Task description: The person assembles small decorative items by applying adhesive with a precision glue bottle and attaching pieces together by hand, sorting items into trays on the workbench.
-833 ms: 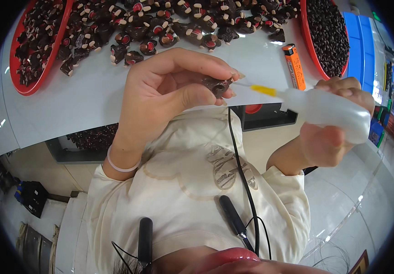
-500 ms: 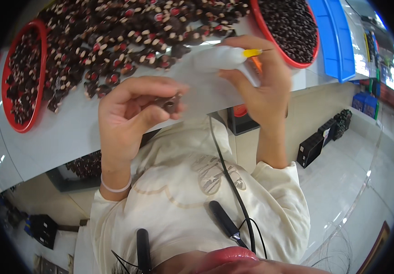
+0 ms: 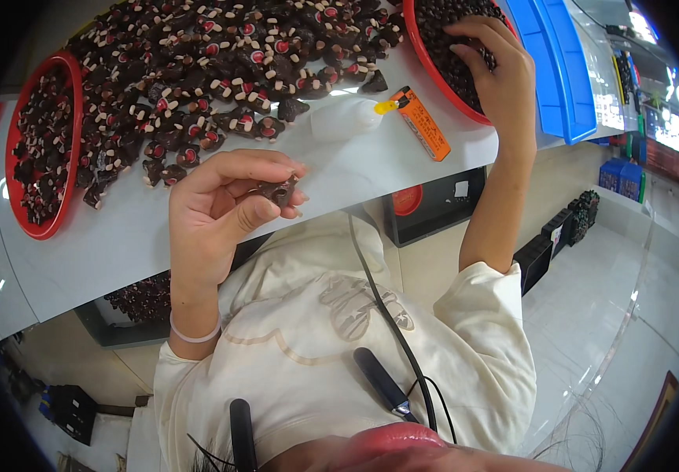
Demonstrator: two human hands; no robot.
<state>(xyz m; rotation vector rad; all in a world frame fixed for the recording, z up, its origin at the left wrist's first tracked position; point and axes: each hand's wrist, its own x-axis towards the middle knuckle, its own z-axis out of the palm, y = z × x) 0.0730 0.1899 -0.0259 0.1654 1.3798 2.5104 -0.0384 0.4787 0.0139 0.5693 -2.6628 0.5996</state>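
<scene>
One dark part (left hand), two red trays.

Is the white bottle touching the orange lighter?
Touching. The head view shows the white bottle lying on the table, its yellow tip pressed against the top end of the orange lighter.

Small dark part with a round hole was pinched in left hand above the table edge. Right hand rested in red tray of dark pieces (fingers spread).
</scene>
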